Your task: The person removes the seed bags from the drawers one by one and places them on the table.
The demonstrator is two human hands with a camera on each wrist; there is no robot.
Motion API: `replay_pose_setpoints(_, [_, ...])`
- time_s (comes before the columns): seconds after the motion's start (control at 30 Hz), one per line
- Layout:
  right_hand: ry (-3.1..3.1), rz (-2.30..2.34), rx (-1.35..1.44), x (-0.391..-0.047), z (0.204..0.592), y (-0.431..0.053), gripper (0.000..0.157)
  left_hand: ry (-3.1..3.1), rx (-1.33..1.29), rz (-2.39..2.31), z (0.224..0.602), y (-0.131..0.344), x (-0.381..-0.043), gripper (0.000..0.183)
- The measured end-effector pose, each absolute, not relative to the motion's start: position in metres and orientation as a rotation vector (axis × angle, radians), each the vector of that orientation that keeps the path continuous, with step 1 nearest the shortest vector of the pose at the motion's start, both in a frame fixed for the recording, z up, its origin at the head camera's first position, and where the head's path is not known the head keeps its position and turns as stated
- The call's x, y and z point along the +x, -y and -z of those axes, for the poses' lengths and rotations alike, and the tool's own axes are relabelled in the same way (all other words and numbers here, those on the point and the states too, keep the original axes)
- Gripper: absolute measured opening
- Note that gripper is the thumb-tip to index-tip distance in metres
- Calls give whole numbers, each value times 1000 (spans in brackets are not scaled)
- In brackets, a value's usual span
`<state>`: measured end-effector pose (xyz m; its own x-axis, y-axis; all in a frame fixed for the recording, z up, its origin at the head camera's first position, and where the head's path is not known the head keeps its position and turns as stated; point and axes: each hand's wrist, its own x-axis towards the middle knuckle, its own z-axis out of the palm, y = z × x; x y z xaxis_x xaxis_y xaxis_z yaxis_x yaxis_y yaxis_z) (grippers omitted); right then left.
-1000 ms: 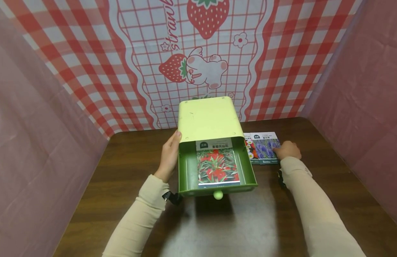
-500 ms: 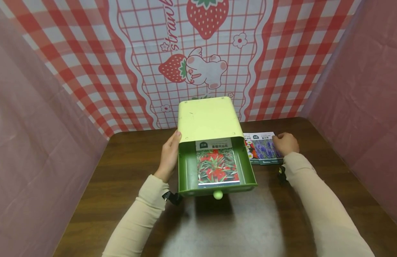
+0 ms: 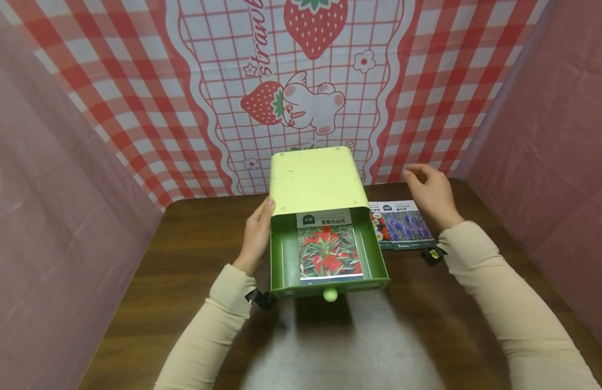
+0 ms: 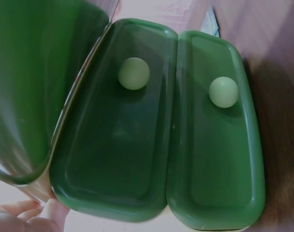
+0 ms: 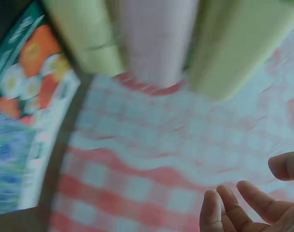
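Observation:
A small pale-green drawer cabinet (image 3: 318,184) stands at the middle of the table. Its green top drawer (image 3: 280,260) is pulled out, and a seed packet (image 3: 325,252) with red flowers lies inside. My left hand (image 3: 255,230) rests against the cabinet's left side; fingers (image 4: 48,215) show there in the left wrist view. Beside the cabinet on the right lie a purple-flower packet (image 3: 408,225) and, partly beneath it, an orange-and-white-flower packet (image 3: 380,230). Above and right of these hovers my right hand (image 3: 434,197), fingers bent and apart, holding nothing.
Two lower drawers (image 4: 108,145) with round knobs are closed. A strawberry-print checked cloth (image 3: 301,65) hangs behind the brown table (image 3: 184,260). Pink cloth walls (image 3: 540,135) stand on either side.
My right hand has lifted off the purple-flower packet and moved up and away. That packet has shifted slightly right at its lower edge. The left hand and cabinet stay in place.

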<state>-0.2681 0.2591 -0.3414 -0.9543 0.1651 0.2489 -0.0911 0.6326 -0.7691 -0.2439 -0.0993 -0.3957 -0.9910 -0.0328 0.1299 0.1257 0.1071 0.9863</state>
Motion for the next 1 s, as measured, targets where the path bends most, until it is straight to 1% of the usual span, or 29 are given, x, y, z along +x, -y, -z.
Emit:
replay_pose_setpoints(0.2, [2551,-1175,186,-235,306,-230,48,2261,-78,2009,395,100,-244,64])
replay_pose_setpoints(0.37, [2567,-1056,437,-209,291,-205,44,2258,-84,2009,394,100,-242,63])
replay_pose_setpoints(0.6, [2528,-853,720,-183,293,-179,40,2285,-101,1989,394,100,-242,66])
replay_pose_setpoints(0.77, [2558,-679,880,-172,299,-165,37,2280,-103,2004,395,101,-242,66])
replay_pose_setpoints(0.87, [2628,-577,937,-170,304,-158,40,2273,-100,2010,395,100,-242,66])
replay_pose_setpoints(1.0, [2729,-454,972,-171,313,-152,49,2272,-105,2007,395,100,-243,66])
